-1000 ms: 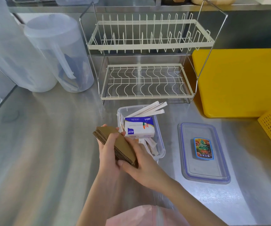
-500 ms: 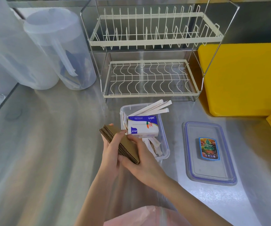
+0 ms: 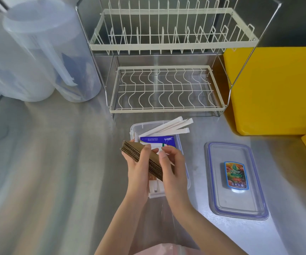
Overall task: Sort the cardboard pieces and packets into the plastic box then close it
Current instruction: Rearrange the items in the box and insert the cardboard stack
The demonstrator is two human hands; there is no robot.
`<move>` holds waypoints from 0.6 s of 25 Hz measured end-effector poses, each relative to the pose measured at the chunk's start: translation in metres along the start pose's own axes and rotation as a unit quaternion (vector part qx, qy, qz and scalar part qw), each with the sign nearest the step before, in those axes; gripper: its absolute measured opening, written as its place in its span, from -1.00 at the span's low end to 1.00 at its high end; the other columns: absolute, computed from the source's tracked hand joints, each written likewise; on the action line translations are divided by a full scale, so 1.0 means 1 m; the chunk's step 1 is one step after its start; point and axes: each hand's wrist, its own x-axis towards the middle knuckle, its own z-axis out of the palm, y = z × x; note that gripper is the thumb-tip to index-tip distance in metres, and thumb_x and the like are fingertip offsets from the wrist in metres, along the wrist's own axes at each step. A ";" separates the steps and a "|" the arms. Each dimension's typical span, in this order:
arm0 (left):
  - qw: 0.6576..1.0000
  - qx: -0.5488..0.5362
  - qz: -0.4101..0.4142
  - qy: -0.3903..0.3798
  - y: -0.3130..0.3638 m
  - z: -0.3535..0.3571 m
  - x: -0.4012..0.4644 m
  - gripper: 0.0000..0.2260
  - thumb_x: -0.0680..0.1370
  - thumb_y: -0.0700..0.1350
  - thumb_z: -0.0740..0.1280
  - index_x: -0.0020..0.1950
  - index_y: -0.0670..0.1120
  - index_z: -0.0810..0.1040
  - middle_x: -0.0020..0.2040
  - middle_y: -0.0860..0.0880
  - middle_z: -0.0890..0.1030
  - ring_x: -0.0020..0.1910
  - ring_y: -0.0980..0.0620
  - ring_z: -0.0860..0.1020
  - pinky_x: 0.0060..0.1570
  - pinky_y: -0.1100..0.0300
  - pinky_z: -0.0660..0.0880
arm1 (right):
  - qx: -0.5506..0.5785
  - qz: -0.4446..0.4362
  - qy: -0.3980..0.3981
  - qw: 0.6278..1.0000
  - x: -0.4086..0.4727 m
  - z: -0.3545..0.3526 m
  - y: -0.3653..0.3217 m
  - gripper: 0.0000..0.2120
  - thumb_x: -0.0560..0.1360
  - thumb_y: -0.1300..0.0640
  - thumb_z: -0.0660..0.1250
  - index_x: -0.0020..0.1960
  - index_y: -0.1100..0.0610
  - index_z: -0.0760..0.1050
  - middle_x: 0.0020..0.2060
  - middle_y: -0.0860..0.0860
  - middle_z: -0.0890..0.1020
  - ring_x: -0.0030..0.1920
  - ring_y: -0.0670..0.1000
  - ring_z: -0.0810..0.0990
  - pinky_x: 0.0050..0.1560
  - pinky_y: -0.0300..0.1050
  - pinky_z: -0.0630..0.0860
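Both hands share the grip on a stack of cardboard pieces [image 3: 144, 159]: the left hand [image 3: 139, 172] cups it from beneath and along the left edge, thumb pressed on top, while the right hand [image 3: 172, 168] closes over the near right side, its fingers squaring the edges. Holding it from two sides like this keeps the loose sheets from fanning out, which matters because the stack has to drop as one block into a narrow space. It hovers tilted just above the clear plastic box [image 3: 182, 144], over the near half. Inside the box a blue-and-white packet [image 3: 159, 141] lies toward the far end, and long white paper sleeves [image 3: 168, 126] — probably chopsticks or straws, the view is too soft to say — lean out over the far rim, leaving the near part free for the cardboard. More white slips show under the hands, though their number is hidden. To the right on the steel table [image 3: 56, 162] the lid [image 3: 236, 181] lies flat, well apart from the box, within easy reach of the right hand for closing — a step not yet begun.
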 end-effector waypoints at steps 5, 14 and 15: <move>0.999 0.041 -0.007 0.016 0.006 -0.012 0.012 -0.72 0.39 -0.09 0.33 0.05 0.02 0.34 -0.24 -0.02 0.56 -0.25 0.01 0.56 -0.24 0.11 0.55 | -0.209 0.005 -0.258 0.943 0.008 -0.022 -0.007 -0.60 0.47 0.03 0.30 0.27 -0.09 0.28 0.22 -0.13 0.41 0.24 -0.20 0.38 0.23 -0.34 0.38; 0.981 0.194 0.015 -0.020 0.002 0.011 0.002 -0.71 0.46 -0.13 0.34 0.00 0.10 0.25 -0.17 0.02 0.51 -0.17 0.07 0.53 0.03 0.08 0.49 | -0.422 -0.037 -0.171 0.890 0.022 -0.019 -0.012 -0.56 0.46 0.10 0.25 0.30 0.06 0.22 0.08 0.10 0.53 0.05 0.10 0.55 -0.10 -0.14 0.47; 0.980 0.194 0.008 -0.040 0.003 0.012 0.002 -0.70 0.46 -0.13 0.35 0.03 0.06 0.25 -0.17 0.01 0.51 -0.16 0.06 0.53 0.02 0.09 0.50 | -0.411 -0.034 -0.168 0.895 0.023 -0.022 -0.012 -0.60 0.47 0.12 0.24 0.28 0.05 0.24 0.00 0.06 0.57 -0.05 0.07 0.58 -0.19 -0.18 0.44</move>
